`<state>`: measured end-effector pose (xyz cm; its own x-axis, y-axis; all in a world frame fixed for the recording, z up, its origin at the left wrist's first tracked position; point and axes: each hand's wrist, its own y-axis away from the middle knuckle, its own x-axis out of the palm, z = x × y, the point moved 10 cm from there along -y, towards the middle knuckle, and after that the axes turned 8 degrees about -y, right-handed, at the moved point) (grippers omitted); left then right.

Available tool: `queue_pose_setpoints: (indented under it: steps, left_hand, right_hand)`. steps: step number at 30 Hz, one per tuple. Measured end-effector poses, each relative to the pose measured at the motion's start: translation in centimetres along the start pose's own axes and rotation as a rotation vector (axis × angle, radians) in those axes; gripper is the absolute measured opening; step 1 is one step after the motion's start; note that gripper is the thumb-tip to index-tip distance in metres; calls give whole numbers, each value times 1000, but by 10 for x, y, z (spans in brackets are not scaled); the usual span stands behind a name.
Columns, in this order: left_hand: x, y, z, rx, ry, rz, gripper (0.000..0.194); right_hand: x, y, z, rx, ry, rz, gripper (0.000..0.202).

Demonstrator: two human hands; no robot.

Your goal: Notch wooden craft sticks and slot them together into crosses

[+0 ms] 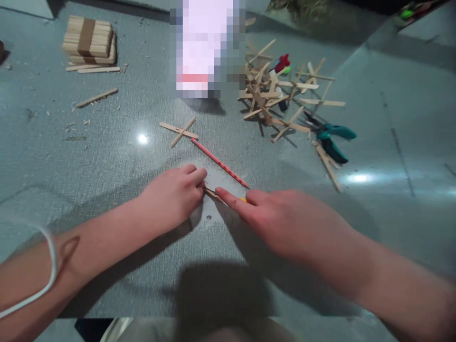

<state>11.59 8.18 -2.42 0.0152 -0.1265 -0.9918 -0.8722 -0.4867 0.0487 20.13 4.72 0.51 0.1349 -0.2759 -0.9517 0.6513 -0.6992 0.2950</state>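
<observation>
A wooden stick point(213, 193) lies low over the table in front of me, its left end under the closed fingers of my left hand point(178, 194). My right hand point(281, 213) is wrapped round a cutter with a yellow handle point(243, 200); its forefinger stretches along the thin dark blade, which touches the stick. Just beyond my hands lies a red pencil point(221, 164). Near the pencil's upper end rests a pair of crossed sticks point(182, 130).
Bundled sticks point(99, 40) sit at the back left, with a loose stick point(97, 98) and shavings nearby. A pile of crossed sticks point(261, 95) and green-handled pliers point(333, 142) lie at the right. A white cable point(54, 256) loops over my left forearm.
</observation>
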Motion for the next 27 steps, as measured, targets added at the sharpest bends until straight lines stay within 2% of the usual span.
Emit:
queue_pose_setpoints:
  steps: [5,10,17,21,27]
  left_hand:
    - [1,3,-8,-34,-36,48,16]
    - [8,3,-6,-59,13,124,19]
    - [8,4,-3,-98,34,100,20]
    - [7,4,-2,-103,37,81,18]
    - [10,5,-4,-86,24,105,19]
  right_hand:
    - [-2,-10,-1,22,21,69,61]
    - [-6,-15,-2,21,1,76,58]
    - [-4,-15,-1,22,41,191,68]
    - [-3,-12,-1,32,38,196,68]
    - [-5,-7,-2,24,27,117,65]
